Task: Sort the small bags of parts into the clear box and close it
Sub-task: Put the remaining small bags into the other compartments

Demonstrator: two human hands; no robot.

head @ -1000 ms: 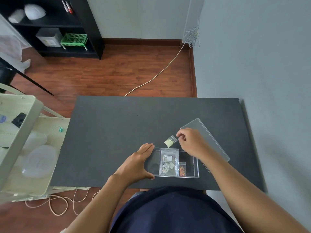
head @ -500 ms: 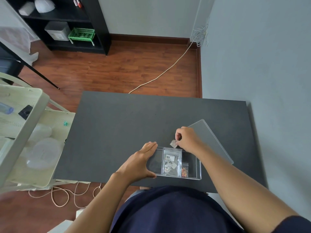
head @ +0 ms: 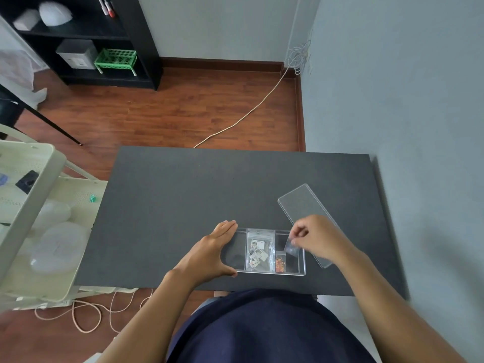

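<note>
A clear box (head: pixel 301 271) with dividers sits near the front edge of the black table (head: pixel 183 200). In its middle compartment lies a larger bag with a barcode label (head: pixel 259 248); a small bag of orange parts (head: pixel 280 262) lies in the right compartment. My right hand (head: pixel 315 237) pinches a small clear bag (head: pixel 292 247) and holds it over the right compartment. My left hand (head: pixel 212 254) cups the box's left end, thumb at the front and fingers at the back. The clear lid (head: pixel 305 208) lies flat on the table, right of the box, partly under my right hand.
A cream trolley (head: pixel 34 221) with white plastic containers stands against the table's left side. The grey wall (head: pixel 419 127) runs close along the table's right edge. Cables lie on the wooden floor under the front left corner. A black shelf (head: pixel 104 40) stands far back.
My right hand lifted the small bag off the table behind the box and carried it right and toward me, over the right compartment. The left hand kept its hold on the box.
</note>
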